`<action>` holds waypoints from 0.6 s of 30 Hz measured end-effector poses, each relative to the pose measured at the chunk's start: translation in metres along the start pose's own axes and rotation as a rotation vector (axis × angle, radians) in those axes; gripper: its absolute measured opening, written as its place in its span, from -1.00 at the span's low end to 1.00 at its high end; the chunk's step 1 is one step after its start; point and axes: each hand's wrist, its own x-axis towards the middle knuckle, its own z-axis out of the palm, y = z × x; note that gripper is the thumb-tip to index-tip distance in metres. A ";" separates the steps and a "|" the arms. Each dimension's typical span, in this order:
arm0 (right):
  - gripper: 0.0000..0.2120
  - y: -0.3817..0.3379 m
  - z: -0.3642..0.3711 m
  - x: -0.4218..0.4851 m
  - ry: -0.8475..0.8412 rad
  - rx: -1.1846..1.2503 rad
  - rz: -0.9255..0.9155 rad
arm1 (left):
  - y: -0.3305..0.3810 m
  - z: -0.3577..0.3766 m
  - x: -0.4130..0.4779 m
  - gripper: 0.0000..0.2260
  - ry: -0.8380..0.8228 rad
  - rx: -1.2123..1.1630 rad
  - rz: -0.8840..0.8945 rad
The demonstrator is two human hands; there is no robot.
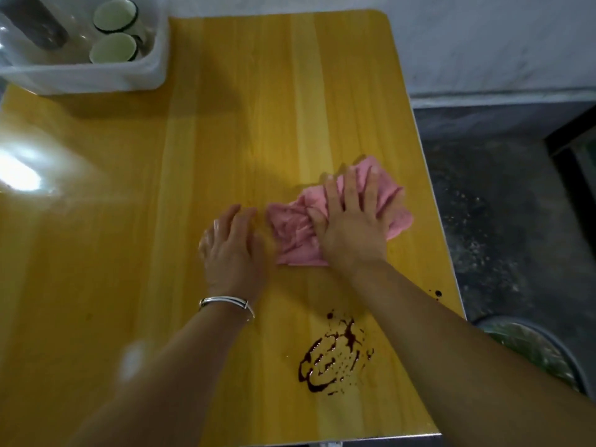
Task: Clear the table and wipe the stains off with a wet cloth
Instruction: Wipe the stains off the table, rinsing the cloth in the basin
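Head view: right hand, fingers spread, presses flat on the cloth; left hand lies flat on the table just beside it. Cups are cleared into the tub. Stain behind the right wrist is not yet wiped

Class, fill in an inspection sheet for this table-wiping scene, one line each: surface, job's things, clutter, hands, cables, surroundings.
Surface: yellow wood-grain table, with glare on its left side. There is a dark stain near the front edge and smaller dark spots by the right edge.
Job's things: crumpled pink cloth lies beyond the stain, not on it.
Clutter: white tub at the far left corner, holding two cups and a dark cylinder.
Hands: right hand presses flat on the cloth, fingers spread. Left hand, with a bracelet on the wrist, rests flat on the table beside the cloth.
Cables: nothing seen.
Surroundings: pale wall, grey floor, and a basin on the floor at right.
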 end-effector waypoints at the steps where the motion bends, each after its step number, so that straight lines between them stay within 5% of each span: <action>1: -0.41 0.011 -0.001 -0.001 -0.002 0.008 0.058 | -0.001 0.005 0.002 -0.54 0.000 0.030 0.008; 8: -0.35 -0.001 -0.005 -0.002 0.012 0.165 0.329 | -0.013 0.029 0.003 -0.46 0.089 0.161 0.115; 14: -0.37 -0.058 0.004 0.001 0.072 0.177 -0.020 | -0.019 0.028 0.004 -0.50 0.114 0.030 0.111; 18: -0.39 0.004 0.008 -0.011 0.035 0.083 -0.087 | -0.018 0.027 0.003 -0.59 0.144 0.004 0.102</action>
